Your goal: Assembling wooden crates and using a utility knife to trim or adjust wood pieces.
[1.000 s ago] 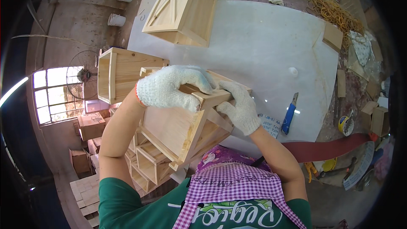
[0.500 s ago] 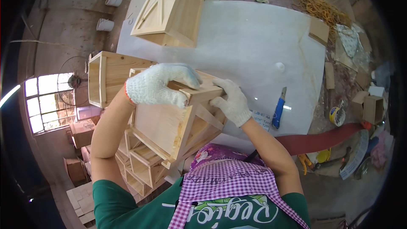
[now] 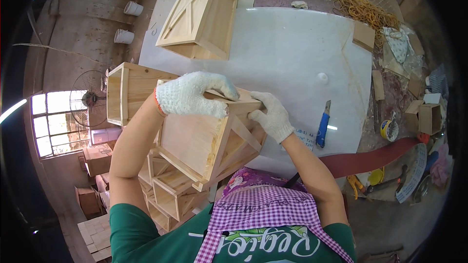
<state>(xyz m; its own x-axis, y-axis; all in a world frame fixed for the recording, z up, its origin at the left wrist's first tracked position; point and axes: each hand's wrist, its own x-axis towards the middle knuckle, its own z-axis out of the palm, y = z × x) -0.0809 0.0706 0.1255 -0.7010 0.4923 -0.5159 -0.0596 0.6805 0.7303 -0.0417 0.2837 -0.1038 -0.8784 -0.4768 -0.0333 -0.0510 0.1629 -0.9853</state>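
Tilted in front of my body is a pale wooden box [image 3: 189,141] with a framed panel and a diagonal brace on one side. Its upper rim is between my hands, both in white knit gloves. My left hand [image 3: 195,96] curls over the rim near the top corner, thumb apart from the fingers. At the right end of the same rim, my right hand [image 3: 273,118] grips the corner, fingers on top and thumb below. A blue-handled utility knife [image 3: 322,125] lies on the table to the right of my right hand.
A finished-looking wooden box [image 3: 214,31] with crossed braces stands farther back on the pale-covered table [image 3: 297,44]. Another box [image 3: 146,80] lies at the left, and more boxes [image 3: 168,197] are stacked below. Right: tape roll [image 3: 389,130], dark red strip [image 3: 370,158], tangled bands [image 3: 368,14].
The view has shifted slightly, so everything sits a little lower and mostly to the right on the left side. Both hands keep their hold on the box, with little visible movement against it.
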